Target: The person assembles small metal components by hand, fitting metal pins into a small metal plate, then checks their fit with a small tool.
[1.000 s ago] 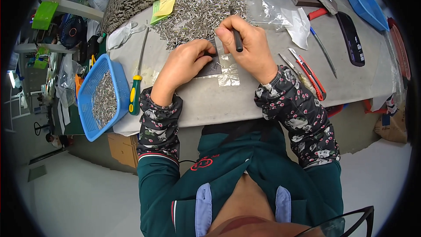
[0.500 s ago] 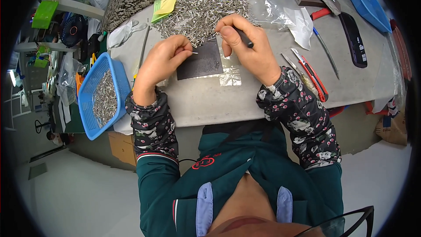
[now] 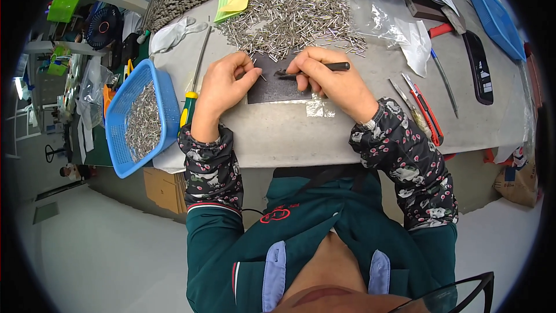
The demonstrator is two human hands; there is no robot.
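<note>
My left hand (image 3: 227, 86) is closed in a pinch on a small metal pin (image 3: 264, 77), over the left part of a dark square pad (image 3: 272, 94). In my right hand (image 3: 337, 81) lies a slim black tool (image 3: 338, 66), held like a pen. Its dark tip is over the pad, just right of the pin; the exact kind of tip is too small to tell. Beyond both hands spreads a large heap of metal pins (image 3: 289, 11), reaching the pad's far edge. Clear tape (image 3: 320, 107) shows at the pad's near right corner.
A blue basket (image 3: 168, 101) of pins stands at the left, beside a screwdriver (image 3: 188, 108) and a white glove (image 3: 176, 35). To the right lie a red utility knife (image 3: 427, 113), a blue pen (image 3: 445, 84), a black phone-like object (image 3: 478, 69) and a plastic bag (image 3: 370, 6).
My right hand has turned and lowered, bringing the black tool flatter with its tip over the pad near the pin. My left hand keeps its pinch. The whole view has shifted slightly.
</note>
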